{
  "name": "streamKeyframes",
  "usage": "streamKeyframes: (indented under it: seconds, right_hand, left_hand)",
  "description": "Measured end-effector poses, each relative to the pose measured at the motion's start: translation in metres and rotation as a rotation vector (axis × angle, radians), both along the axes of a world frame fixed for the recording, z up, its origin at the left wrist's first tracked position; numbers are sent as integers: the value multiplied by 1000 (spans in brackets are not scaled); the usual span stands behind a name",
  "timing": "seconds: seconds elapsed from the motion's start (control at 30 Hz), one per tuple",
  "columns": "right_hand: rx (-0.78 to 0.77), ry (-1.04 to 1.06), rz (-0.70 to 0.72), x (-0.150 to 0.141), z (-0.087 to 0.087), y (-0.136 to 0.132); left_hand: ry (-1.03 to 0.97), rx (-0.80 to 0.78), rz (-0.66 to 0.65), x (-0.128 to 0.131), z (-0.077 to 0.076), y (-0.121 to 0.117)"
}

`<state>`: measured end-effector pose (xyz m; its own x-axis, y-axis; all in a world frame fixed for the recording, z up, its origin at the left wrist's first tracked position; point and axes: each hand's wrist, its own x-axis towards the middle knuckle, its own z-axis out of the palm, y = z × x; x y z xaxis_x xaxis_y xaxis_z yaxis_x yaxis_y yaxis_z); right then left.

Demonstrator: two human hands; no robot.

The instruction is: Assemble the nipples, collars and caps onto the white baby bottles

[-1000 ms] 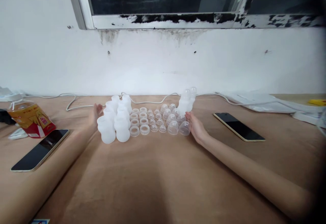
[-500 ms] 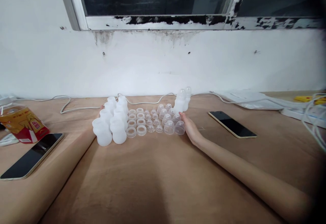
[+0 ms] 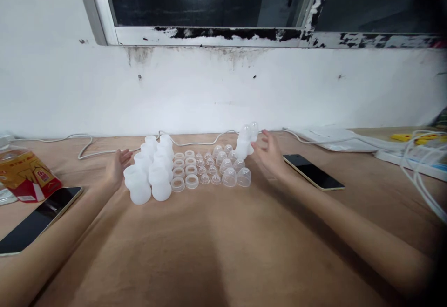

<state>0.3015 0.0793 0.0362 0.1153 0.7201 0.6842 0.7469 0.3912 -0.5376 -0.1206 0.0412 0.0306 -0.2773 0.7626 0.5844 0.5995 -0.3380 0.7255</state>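
Note:
Two rows of frosted white baby bottle bodies (image 3: 161,183) stand upright on the table. To their right lie rows of screw rings (image 3: 192,181), small clear nipples (image 3: 215,179) and clear domed caps (image 3: 243,177). At the back right of these rows stand assembled baby bottles (image 3: 242,147) with domed tops. My left hand (image 3: 120,167) is just left of the bottle bodies, fingers apart and holding nothing. Beside the assembled bottles is my right hand (image 3: 269,152), open with fingers spread. Whether its fingertips touch the nearest bottle, I cannot tell.
One phone (image 3: 312,172) lies to the right, another phone (image 3: 40,218) to the left by my forearm. A red and yellow carton (image 3: 30,174) stands at far left. White cable (image 3: 199,145) runs along the wall; a power strip (image 3: 412,162) sits at far right.
My left hand has come out from behind the bottle bodies, leftward and nearer. My right hand has lifted away from the domed caps, moving back and right. The view has shifted slightly.

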Motion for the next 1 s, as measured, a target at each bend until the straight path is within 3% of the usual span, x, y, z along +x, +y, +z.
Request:
streamKeyframes:
  seconds: [0.1, 0.2, 0.3, 0.43, 0.53, 0.6, 0.77, 0.87, 1.0]
  right_hand:
    - [141, -299, -75, -10, 32, 13]
    - [-30, -500, -148, -22, 50, 25]
    - [-118, -592, -195, -29, 61, 20]
    - [101, -532, -144, -35, 88, -33]
    - [179, -367, 24, -49, 105, -84]
    - [93, -271, 186, -63, 104, -108]
    - [-296, -70, 546, -85, 68, -123]
    - [-482, 22, 657, -82, 46, -118]
    - [-619, 130, 728, -78, 28, -121]
  left_hand:
    - [-100, -25, 19, -6, 29, -9]
    - [-135, 57, -26, 17, 66, -25]
    - [119, 141, -79, 58, 93, -53]
    - [541, 311, -118, 107, 106, -92]
    - [765, 319, -146, 138, 104, -105]
    - [838, 274, -194, 158, 96, -105]
    - [858, 29, -291, 185, 62, -95]
    - [849, -100, -386, 184, 46, -95]
    - [757, -232, -515, 180, 38, -98]
